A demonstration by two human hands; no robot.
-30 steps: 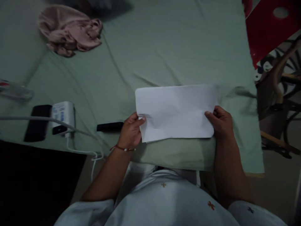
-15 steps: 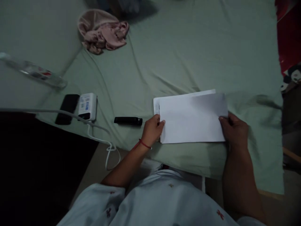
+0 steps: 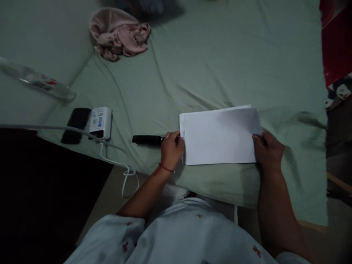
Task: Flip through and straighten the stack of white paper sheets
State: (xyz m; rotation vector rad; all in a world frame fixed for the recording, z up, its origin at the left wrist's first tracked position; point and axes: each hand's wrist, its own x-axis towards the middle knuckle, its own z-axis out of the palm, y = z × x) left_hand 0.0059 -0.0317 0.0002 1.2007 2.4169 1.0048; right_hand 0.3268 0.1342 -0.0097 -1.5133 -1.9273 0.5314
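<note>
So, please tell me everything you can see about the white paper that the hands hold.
The white rectangular stack of paper sheets lies flat and landscape on the pale green bed sheet, near its front edge. It is plain and unprinted on top, apart from faint marks at its left edge. A second sheet peeks out along the top and left edges, slightly out of line. The left hand has a grip on its left edge, and the right hand on its right edge.

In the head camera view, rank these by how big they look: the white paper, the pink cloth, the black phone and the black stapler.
1. white paper, clearly largest
2. pink cloth
3. black phone and black stapler: they look about alike, so no ranking between them
</note>
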